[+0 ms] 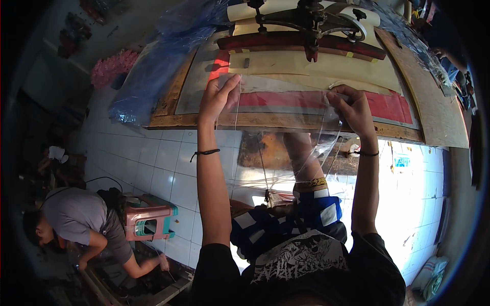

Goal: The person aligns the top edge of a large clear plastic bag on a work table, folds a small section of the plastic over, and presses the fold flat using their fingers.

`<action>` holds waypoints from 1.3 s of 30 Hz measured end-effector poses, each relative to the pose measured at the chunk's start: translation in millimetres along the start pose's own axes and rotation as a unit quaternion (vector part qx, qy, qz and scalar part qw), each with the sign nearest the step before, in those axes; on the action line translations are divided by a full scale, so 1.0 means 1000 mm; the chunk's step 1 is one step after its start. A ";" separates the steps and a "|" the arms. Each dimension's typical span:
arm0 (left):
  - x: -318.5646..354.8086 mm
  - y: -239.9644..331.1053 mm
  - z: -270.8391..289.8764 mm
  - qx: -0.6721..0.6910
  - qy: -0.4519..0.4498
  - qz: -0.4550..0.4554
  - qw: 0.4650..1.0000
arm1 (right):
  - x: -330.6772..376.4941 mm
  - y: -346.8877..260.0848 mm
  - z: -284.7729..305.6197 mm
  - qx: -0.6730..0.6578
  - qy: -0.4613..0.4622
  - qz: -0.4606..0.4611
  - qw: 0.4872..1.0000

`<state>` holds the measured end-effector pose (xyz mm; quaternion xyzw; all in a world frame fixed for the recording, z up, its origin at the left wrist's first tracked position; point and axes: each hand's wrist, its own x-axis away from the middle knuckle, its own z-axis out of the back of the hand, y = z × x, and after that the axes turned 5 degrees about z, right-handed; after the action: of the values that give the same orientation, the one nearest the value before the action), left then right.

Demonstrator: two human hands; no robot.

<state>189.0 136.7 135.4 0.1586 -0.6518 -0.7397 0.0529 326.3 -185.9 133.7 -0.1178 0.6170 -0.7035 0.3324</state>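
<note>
Between my two raised hands hangs a clear plastic sheet (286, 99), thin and loosely creased. I cannot tell whether it is a single sheet or a bag. My left hand (220, 98) pinches its left upper corner, thumb on top. At the right upper corner my right hand (352, 106) grips it with curled fingers. Behind the plastic lies a wood-rimmed mesh screen frame (240, 121) with red strips (316, 100) and a cream sheet (275, 64). The plastic's lower part droops past the frame's near edge over my leg.
A dark metal arm mechanism with a red bar (280, 41) spans the frame's far side. Blue plastic wrapping (158, 76) covers the left side; a wooden board (426, 86) lies right. A person (84, 219) bends at lower left beside pink and green stools (148, 219).
</note>
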 end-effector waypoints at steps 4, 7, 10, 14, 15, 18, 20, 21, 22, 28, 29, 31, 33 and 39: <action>0.000 -0.005 0.003 0.004 0.017 0.026 1.000 | -0.001 0.001 -0.003 0.016 0.008 0.059 0.998; 0.002 -0.005 0.002 0.017 0.014 0.013 1.000 | -0.004 0.004 -0.004 -0.022 0.001 0.063 0.998; 0.003 -0.004 0.002 0.030 0.022 0.018 0.999 | -0.003 0.006 -0.004 -0.050 -0.014 0.072 0.996; 0.003 -0.005 0.004 0.024 0.011 0.010 1.000 | 0.002 -0.003 -0.008 0.004 0.009 0.072 0.997; 0.004 -0.005 0.003 0.021 0.004 0.006 1.000 | 0.003 -0.002 -0.007 0.013 0.016 0.069 0.997; 0.001 -0.004 -0.002 0.006 0.009 0.001 1.000 | 0.003 -0.001 -0.005 0.016 0.031 0.062 0.997; 0.003 -0.003 -0.003 -0.012 0.026 0.014 0.999 | 0.002 -0.001 -0.003 -0.012 0.034 0.064 0.997; 0.003 -0.002 -0.003 -0.022 0.035 0.017 0.999 | 0.001 0.000 -0.002 -0.036 0.022 0.052 0.998; 0.003 -0.001 -0.002 -0.020 0.033 0.022 0.999 | 0.002 0.000 -0.003 -0.039 0.012 0.064 0.997; 0.002 -0.004 0.000 -0.022 0.032 0.020 0.999 | 0.003 0.005 0.003 -0.011 -0.012 0.084 0.996; 0.001 -0.006 0.001 -0.024 0.027 0.012 0.999 | 0.003 0.005 0.003 -0.014 -0.007 0.089 0.996; 0.000 -0.008 0.004 -0.036 0.023 0.002 0.999 | 0.003 0.005 0.002 -0.012 0.003 0.091 0.996; 0.000 -0.011 0.004 -0.054 0.026 -0.003 0.998 | 0.003 0.003 0.001 0.003 0.011 0.087 0.996; -0.001 -0.009 0.002 -0.032 0.035 0.015 0.999 | 0.001 0.004 -0.003 -0.002 0.095 0.097 0.991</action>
<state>190.9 140.4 127.0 0.1724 -0.6276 -0.7536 0.0918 324.9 -184.1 129.4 0.0093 0.6559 -0.6746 0.3386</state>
